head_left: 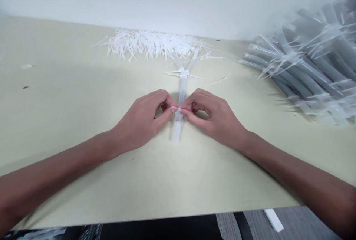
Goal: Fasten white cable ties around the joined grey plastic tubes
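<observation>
A: Tube status?

B: Translucent plastic tube (182,89) lies flat on the bench (69,95), forked at its far end. Left hand (141,121) and right hand (214,117) together, fingertips clamped on a white cable tie (178,111) around it.

A: Nearby?

B: Loose tie pile (152,43) beyond.

held tube (181,91): milky white | cable ties (152,44): white | tube bundle (314,65): grey | tabletop (83,184): beige

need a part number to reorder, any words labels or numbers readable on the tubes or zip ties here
There is no readable text: no word, label, brand, number or sign shows on the tied tube, the pile of tubes, the heap of zip ties or the white strip.
</observation>
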Demonstrator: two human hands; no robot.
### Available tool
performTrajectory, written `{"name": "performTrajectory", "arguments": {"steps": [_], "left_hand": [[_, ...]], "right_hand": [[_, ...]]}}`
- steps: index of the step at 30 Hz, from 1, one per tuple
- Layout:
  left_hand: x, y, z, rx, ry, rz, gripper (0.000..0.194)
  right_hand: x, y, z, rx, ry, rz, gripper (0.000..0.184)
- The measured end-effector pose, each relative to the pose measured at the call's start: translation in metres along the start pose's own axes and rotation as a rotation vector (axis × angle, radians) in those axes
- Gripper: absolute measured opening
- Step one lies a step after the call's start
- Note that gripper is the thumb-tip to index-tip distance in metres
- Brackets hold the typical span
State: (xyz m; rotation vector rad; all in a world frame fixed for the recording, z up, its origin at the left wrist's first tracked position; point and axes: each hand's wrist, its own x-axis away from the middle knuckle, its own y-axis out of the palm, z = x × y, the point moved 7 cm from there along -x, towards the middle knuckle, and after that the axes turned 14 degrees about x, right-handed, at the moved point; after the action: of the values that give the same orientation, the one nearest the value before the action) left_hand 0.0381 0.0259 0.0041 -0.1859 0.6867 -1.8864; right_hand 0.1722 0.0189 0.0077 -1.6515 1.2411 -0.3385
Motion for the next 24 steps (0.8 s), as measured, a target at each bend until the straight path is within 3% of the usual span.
{"name": "performTrajectory", "arguments": {"steps": [24], "left_hand": [[-0.0006,0.0005,-0.0008,-0.029,0.012,0.002,0.014]], "right_hand": [[0.0001,0.0016,0.0020,-0.012,0.029,-0.004,0.010]]}}
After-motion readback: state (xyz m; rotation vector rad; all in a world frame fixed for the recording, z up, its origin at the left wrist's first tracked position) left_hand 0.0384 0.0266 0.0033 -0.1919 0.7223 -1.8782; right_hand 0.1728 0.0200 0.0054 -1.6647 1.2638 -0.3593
